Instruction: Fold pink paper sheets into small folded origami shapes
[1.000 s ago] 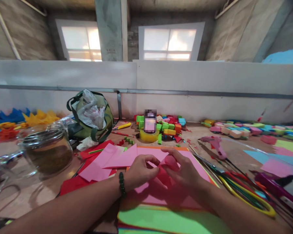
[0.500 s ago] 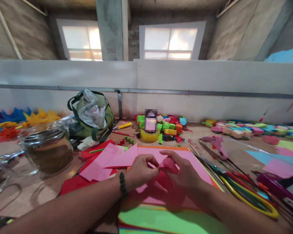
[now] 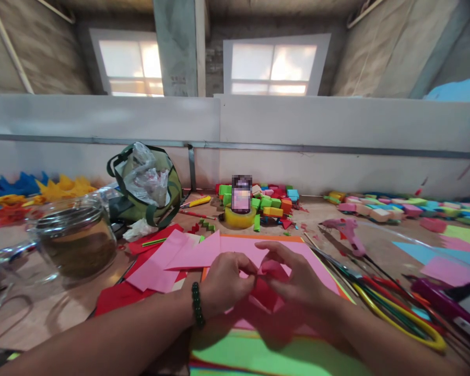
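Between my two hands is a small piece of folded pink paper [image 3: 277, 269], partly covered by fingers. My left hand [image 3: 229, 282], with a green bead bracelet [image 3: 197, 304] at the wrist, pinches the paper's left edge between thumb and fingertips. On the other side my right hand [image 3: 297, 274] curves around the piece, thumb below and fingers above. Both hands are just over a stack of coloured sheets, with a pink sheet [image 3: 321, 261] on top and a green sheet [image 3: 266, 350] showing at the near edge. Cut pink pieces [image 3: 160, 263] lie to the left.
A glass jar [image 3: 76, 243] and a green bag [image 3: 172, 190] stand at left. Behind the stack are a tape roll [image 3: 239, 218] and folded paper blocks [image 3: 273, 212]. To the right lie a pink glue gun [image 3: 350, 232] and yellow-handled scissors [image 3: 415, 334].
Both hands have shifted slightly, and the folded pink paper has turned between the fingers. My left hand's fingertips press closer to it. Surrounding things look the same.
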A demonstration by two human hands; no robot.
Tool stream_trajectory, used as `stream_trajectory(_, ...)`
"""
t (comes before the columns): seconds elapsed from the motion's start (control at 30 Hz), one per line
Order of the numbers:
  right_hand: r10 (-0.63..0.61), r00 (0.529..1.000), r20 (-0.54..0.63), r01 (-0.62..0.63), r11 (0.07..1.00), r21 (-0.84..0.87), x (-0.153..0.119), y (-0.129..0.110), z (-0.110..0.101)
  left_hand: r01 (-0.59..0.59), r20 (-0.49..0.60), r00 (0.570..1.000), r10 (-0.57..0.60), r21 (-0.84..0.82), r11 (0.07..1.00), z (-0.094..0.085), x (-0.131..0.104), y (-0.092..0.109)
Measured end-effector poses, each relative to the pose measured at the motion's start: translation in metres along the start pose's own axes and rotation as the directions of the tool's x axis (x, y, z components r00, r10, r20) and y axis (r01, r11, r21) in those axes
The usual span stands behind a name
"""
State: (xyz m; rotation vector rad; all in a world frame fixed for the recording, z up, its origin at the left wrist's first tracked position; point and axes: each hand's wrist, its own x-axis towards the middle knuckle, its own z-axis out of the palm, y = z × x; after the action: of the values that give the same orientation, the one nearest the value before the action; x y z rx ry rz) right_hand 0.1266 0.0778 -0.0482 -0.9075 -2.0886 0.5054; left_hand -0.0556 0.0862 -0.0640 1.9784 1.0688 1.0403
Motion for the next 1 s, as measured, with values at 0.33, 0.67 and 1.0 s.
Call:
stream_trajectory(0.33, 0.026, 0.999, 0.03, -0.028, 0.997, 0.077, -0.001, -0.011, -0.001, -0.096, 0.031, 0.995, 0.095, 0.044, 0.994, 0.003, -0.002, -0.003)
stream_trajectory(0.67, 0.023, 1.0, -0.007, -0.021, 0.976, 0.215, -0.004, -0.022, -0.003, -0.102, 0.087, 0.992, 0.096, 0.065, 0.993, 0.002, -0.005, 0.004)
stream_trajectory(1.0, 0.092, 0.973, -0.211, -0.013, 0.937, 0.348, -0.001, -0.016, -0.005, -0.078, 0.027, 0.997, 0.079, -0.046, 0.996, -0.001, -0.002, 0.003)
